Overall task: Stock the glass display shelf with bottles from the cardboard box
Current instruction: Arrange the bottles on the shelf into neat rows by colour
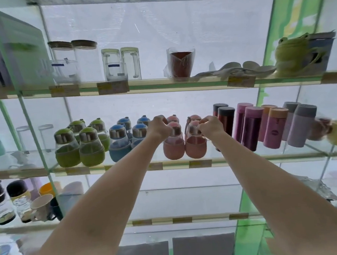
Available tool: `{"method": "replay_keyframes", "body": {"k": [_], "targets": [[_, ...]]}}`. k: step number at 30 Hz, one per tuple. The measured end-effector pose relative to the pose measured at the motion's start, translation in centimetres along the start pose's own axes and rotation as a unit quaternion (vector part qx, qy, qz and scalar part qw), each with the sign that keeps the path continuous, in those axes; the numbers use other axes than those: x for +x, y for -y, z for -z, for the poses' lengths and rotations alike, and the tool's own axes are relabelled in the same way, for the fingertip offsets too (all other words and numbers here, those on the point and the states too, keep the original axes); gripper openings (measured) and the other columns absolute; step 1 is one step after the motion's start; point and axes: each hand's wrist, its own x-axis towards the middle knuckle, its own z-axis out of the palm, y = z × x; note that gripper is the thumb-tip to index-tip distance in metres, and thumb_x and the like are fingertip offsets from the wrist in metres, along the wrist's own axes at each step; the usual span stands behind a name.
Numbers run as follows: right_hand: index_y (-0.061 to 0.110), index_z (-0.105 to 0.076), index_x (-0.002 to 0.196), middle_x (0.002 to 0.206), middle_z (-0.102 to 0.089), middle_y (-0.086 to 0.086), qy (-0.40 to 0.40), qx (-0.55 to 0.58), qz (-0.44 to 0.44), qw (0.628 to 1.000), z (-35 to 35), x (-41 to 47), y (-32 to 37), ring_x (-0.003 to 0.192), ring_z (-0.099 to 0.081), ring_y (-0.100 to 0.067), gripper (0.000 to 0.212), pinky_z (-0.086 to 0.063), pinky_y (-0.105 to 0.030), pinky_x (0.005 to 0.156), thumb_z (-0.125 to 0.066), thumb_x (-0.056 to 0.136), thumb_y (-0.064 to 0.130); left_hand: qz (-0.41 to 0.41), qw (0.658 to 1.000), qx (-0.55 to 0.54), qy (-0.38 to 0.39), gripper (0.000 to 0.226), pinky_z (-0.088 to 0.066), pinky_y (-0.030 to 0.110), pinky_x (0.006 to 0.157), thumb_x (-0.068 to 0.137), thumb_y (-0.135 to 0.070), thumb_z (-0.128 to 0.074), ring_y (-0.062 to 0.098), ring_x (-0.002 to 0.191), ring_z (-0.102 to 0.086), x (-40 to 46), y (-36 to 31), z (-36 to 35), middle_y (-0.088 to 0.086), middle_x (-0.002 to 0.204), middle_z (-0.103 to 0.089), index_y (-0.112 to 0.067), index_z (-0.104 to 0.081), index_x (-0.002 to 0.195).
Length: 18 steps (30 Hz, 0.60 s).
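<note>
Blue bottles (123,142) and tumblers (250,126) flank pink bottles (184,146).

Green-sleeved round glass bottles (67,147) stand beside blue-sleeved ones (119,145) and pink-sleeved ones (173,144); slim cylindrical flasks run dark red (225,122), magenta (250,128), peach-lidded pink (275,128), grey-lidded lilac (299,127).

In front of me the middle glass shelf (126,166) carries green bottles (79,150), blue bottles (123,144), pink bottles (184,146) and a row of tall flasks (262,127) to their right.
</note>
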Motion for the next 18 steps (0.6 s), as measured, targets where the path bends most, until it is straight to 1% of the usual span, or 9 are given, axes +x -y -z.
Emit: {"method": "replay_keyframes", "body": {"k": [2, 4, 6, 8, 11, 13, 15, 17, 18], "targets": [[0.013, -0.069, 0.1, 0.106, -0.067, -0.005, 0.004, -0.005, 0.004, 1.0, 0.0, 1.0, 0.0, 0.101, -0.063, -0.023, 0.018, -0.051, -0.03, 0.088, -0.072, 0.085, 0.022, 0.005, 1.0, -0.016, -0.003, 0.022, -0.047, 0.026, 0.065, 0.086, -0.026, -0.073, 0.016, 0.077, -0.061, 1.2, -0.1, -0.5, -0.005, 0.076, -0.058, -0.013, -0.063, 0.1], [0.014, -0.066, 0.099, 0.098, -0.066, 0.0, 0.011, -0.011, 0.014, 1.0, -0.1, 2.2, 0.3, 0.098, -0.061, -0.02, 0.025, -0.048, -0.028, 0.084, -0.08, 0.081, 0.024, 0.016, 0.999, -0.035, -0.008, 0.022, -0.039, 0.021, 0.059, 0.084, -0.027, -0.075, 0.007, 0.072, -0.055, 2.5, 0.1, -0.9, -0.006, 0.077, -0.058, -0.015, -0.062, 0.098], [0.014, -0.065, 0.098, 0.09, -0.064, 0.004, 0.005, -0.013, 0.019, 1.0, -0.4, 3.6, 0.7, 0.098, -0.061, -0.019, 0.026, -0.045, -0.025, 0.08, -0.081, 0.079, 0.02, 0.029, 0.999, -0.043, -0.008, 0.02, -0.043, 0.023, 0.066, 0.085, -0.024, -0.073, 0.013, 0.078, -0.058, 3.9, 0.3, -1.3, 0.0, 0.086, -0.064, -0.014, -0.064, 0.1], [0.013, -0.065, 0.098, 0.095, -0.066, 0.001, -0.007, -0.023, 0.027, 0.999, -0.8, 5.0, 1.0, 0.098, -0.064, -0.02, 0.023, -0.046, -0.024, 0.078, -0.081, 0.081, 0.018, 0.033, 0.998, -0.045, -0.002, 0.021, -0.048, 0.028, 0.076, 0.087, -0.022, -0.071, 0.019, 0.088, -0.06, 5.4, 0.3, -1.5, 0.003, 0.094, -0.064, -0.012, -0.065, 0.104], [0.012, -0.066, 0.103, 0.105, -0.07, -0.005, 0.009, -0.042, 0.031, 0.999, -1.3, 7.1, 1.4, 0.099, -0.068, -0.023, 0.026, -0.055, -0.029, 0.086, -0.081, 0.081, 0.015, 0.038, 0.997, -0.06, 0.017, 0.023, -0.048, 0.029, 0.079, 0.085, -0.018, -0.072, 0.019, 0.092, -0.058, 8.0, 0.3, -1.7, 0.003, 0.097, -0.062, -0.011, -0.065, 0.106], [0.013, -0.069, 0.107, 0.11, -0.07, -0.005, 0.01, -0.088, 0.044, 0.995, -1.6, 8.6, 1.4, 0.102, -0.064, -0.02, 0.022, -0.052, -0.027, 0.084, -0.074, 0.085, 0.013, 0.049, 0.996, -0.064, 0.031, 0.024, -0.05, 0.028, 0.078, 0.085, -0.015, -0.072, 0.02, 0.091, -0.058, 9.4, 0.4, -2.3, 0.004, 0.098, -0.064, -0.009, -0.065, 0.107], [0.012, -0.072, 0.108, 0.114, -0.071, -0.005, 0.016, -0.121, 0.048, 0.991, -1.8, 9.9, 1.4, 0.101, -0.063, -0.02, 0.02, -0.051, -0.028, 0.084, -0.07, 0.088, 0.011, 0.067, 0.995, -0.062, 0.047, 0.022, -0.054, 0.03, 0.081, 0.088, -0.013, -0.068, 0.021, 0.092, -0.06, 10.7, 0.6, -3.1, 0.006, 0.099, -0.065, -0.007, -0.066, 0.109], [0.011, -0.073, 0.109, 0.118, -0.071, -0.006, 0.043, -0.154, 0.042, 0.986, -2.1, 10.9, 1.6, 0.108, -0.064, -0.023, 0.021, -0.052, -0.034, 0.096, -0.068, 0.089, 0.011, 0.088, 0.992, -0.047, 0.075, 0.013, -0.055, 0.033, 0.08, 0.093, -0.01, -0.06, 0.022, 0.088, -0.061, 11.8, 0.7, -3.7, 0.009, 0.1, -0.065, -0.004, -0.066, 0.103], [0.009, -0.073, 0.112, 0.121, -0.07, -0.007, 0.063, -0.169, 0.038, 0.983, -2.2, 11.3, 1.7, 0.112, -0.063, -0.025, 0.022, -0.052, -0.036, 0.1, -0.068, 0.091, 0.011, 0.099, 0.99, -0.047, 0.094, 0.008, -0.057, 0.032, 0.076, 0.095, -0.009, -0.057, 0.02, 0.082, -0.062, 12.5, 0.9, -3.9, 0.01, 0.1, -0.065, -0.005, -0.064, 0.095]]}}
